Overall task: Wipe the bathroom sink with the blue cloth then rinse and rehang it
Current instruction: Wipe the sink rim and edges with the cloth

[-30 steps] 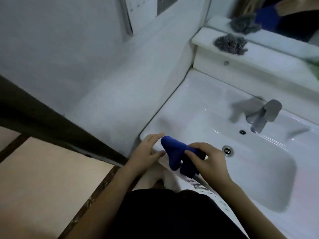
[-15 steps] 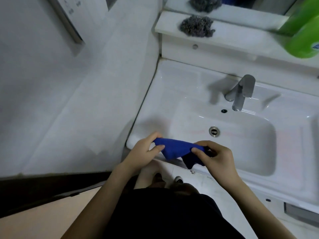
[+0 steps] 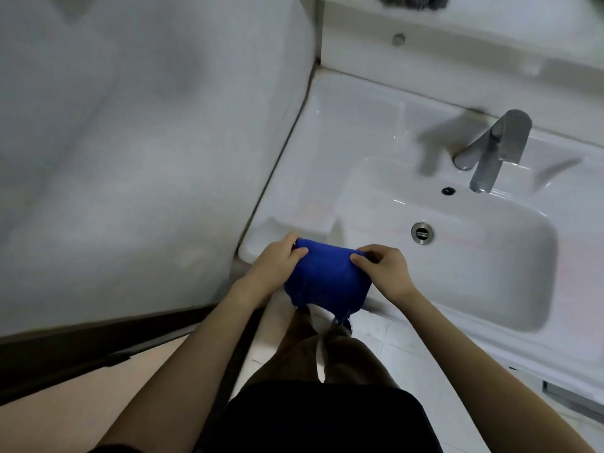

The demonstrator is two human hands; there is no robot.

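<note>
The blue cloth (image 3: pixel 327 279) hangs spread between both hands, over the front left corner of the white sink (image 3: pixel 474 276). The left hand (image 3: pixel 276 261) pinches the cloth's top left edge with curled fingers, and the right hand (image 3: pixel 384 269) pinches the top right edge. Farther back in the basin are the drain (image 3: pixel 422 233) and the grey faucet (image 3: pixel 493 152).

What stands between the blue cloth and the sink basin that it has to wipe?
Nothing visible does. The left hand and the right hand pinch the blue cloth at the front left corner of the sink. The basin beside it holds only its drain; the faucet stands at the far rim.
</note>
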